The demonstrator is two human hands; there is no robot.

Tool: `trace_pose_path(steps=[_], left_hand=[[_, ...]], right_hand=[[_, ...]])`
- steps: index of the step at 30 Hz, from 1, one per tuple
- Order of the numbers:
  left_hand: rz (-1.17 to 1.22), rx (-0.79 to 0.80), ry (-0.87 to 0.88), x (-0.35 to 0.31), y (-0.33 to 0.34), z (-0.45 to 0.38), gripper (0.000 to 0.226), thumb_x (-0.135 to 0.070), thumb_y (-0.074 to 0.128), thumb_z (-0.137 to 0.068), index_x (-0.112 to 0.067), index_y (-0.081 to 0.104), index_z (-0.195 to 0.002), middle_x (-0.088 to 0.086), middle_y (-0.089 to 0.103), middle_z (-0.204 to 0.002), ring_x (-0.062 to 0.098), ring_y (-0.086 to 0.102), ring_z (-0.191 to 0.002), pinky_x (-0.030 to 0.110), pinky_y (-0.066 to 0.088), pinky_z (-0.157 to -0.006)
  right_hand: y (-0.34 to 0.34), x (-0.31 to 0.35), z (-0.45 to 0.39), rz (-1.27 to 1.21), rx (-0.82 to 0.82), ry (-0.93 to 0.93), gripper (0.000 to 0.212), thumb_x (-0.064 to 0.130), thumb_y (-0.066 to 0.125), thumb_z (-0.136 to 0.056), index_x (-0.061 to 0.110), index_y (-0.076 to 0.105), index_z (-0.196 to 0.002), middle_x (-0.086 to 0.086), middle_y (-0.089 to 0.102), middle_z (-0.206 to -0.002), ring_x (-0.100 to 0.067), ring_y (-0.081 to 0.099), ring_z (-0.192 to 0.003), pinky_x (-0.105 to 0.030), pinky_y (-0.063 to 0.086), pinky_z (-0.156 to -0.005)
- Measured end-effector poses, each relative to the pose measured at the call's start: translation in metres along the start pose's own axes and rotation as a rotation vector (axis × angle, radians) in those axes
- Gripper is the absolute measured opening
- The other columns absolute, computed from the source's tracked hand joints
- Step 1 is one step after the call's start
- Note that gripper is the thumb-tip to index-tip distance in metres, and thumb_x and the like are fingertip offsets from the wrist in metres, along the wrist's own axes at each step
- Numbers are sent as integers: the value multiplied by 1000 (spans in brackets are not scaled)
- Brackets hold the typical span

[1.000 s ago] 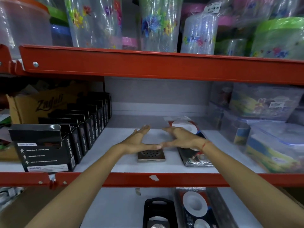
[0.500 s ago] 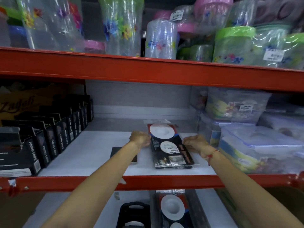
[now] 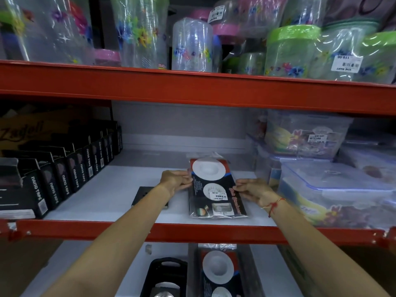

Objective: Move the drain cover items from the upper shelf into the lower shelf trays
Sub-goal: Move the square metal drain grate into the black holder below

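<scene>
A flat, clear-plastic-wrapped pack of drain covers (image 3: 216,187), printed in black, red and blue with two white round discs and a white price sticker on its face, is seen lying on the white middle shelf (image 3: 111,196), its long side running from front to back and its near end just behind the red metal front rail (image 3: 192,230). The pack is gripped on both long edges: the left hand (image 3: 175,181) is closed on the left edge near the upper disc, and the right hand (image 3: 251,189), with a red thread tied at the wrist, is pinched on the right edge near the middle. A dark square metal drain grate (image 3: 142,195) is partly hidden under the left forearm, just left of the pack. Bare white shelf is left between the grate and a row of black cardboard tape boxes (image 3: 70,179) further left. Clear lidded plastic storage boxes (image 3: 334,185) are stacked close on the right, near the right hand. On the lower shelf, a matching wrapped drain cover pack (image 3: 218,273) is seen standing in a dark narrow tray (image 3: 255,273), directly below the held pack, with a black plastic tray (image 3: 158,273) just beside it to the left.
</scene>
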State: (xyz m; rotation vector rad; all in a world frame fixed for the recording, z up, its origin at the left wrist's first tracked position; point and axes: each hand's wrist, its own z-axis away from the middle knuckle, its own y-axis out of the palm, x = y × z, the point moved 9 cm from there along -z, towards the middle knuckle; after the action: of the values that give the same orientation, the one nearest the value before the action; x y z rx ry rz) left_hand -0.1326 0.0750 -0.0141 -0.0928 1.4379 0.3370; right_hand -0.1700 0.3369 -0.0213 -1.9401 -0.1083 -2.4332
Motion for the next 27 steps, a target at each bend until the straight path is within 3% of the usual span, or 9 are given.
trace_pose_path(steps=[3, 5, 9, 13, 15, 18, 21, 24, 27], left_hand=[[-32, -24, 35, -2, -2, 0, 35, 19, 63, -79, 14, 59, -113, 32, 62, -119, 32, 63, -95, 35, 51, -91], [-87, -69, 69, -4, -10, 1, 29, 13, 65, -81, 11, 62, -111, 30, 64, -118, 34, 65, -98, 38, 52, -94], [-299, -164, 181, -16, -42, 14, 15, -3, 59, -91, -4, 70, -102, 18, 69, -115, 32, 67, -103, 41, 53, -98], [-685, -212, 409, -37, -93, 47, 25, -13, 51, -97, -6, 69, -113, 11, 71, -117, 26, 64, -111, 33, 47, -103], [-919, -268, 508, -43, -117, 66, 30, -23, 48, -99, -9, 68, -116, 11, 71, -118, 28, 63, -111, 31, 46, -97], [-1137, -289, 586, -43, -148, 91, 39, -32, 39, -101, -10, 66, -119, 12, 68, -122, 31, 62, -112, 33, 46, -93], [-1297, -150, 658, -29, -160, 107, 46, -32, 27, -103, -14, 47, -141, 5, 49, -146, 18, 41, -138, 32, 26, -115], [-1498, -80, 714, -9, -166, 115, 57, -41, 13, -102, -14, 24, -151, 0, 26, -158, 9, 16, -148, 33, 5, -124], [-1617, -154, 756, 1, -171, 120, 75, -51, -4, -95, -10, 28, -150, 2, 29, -156, 12, 21, -147, 35, 10, -124]], right_hand=[[1, -1, -3, 22, -2, -17, 40, -13, 67, -78, -8, 57, -116, -26, 64, -118, -24, 66, -80, -28, 55, -78], [1, -1, -4, 84, -18, -44, 40, -10, 70, -78, -7, 57, -116, -27, 64, -118, -26, 66, -83, -30, 57, -73], [2, 22, 1, 462, -201, -247, 47, 7, 75, -78, -3, 59, -121, -20, 64, -124, -31, 61, -111, -36, 47, -100], [40, 59, 27, 695, -282, -550, 37, 19, 71, -84, 8, 65, -119, -10, 69, -120, -22, 64, -104, -26, 44, -91], [75, 68, 41, 738, -194, -678, 31, 19, 71, -85, 11, 68, -115, -7, 69, -119, -20, 64, -102, -24, 44, -91], [143, 64, 57, 800, 94, -756, 35, 24, 71, -84, 13, 67, -117, -7, 64, -125, -24, 59, -115, -34, 46, -102], [203, 41, 67, 1013, 391, -692, 61, 45, 73, -77, 23, 55, -131, 1, 50, -143, -19, 43, -132, -39, 33, -113], [243, 21, 66, 1177, 563, -554, 90, 56, 76, -67, 25, 40, -143, 4, 36, -154, -17, 31, -141, -37, 23, -118], [266, 2, 55, 1345, 632, -433, 102, 58, 77, -65, 23, 29, -148, 3, 27, -158, -20, 24, -144, -39, 19, -120]])
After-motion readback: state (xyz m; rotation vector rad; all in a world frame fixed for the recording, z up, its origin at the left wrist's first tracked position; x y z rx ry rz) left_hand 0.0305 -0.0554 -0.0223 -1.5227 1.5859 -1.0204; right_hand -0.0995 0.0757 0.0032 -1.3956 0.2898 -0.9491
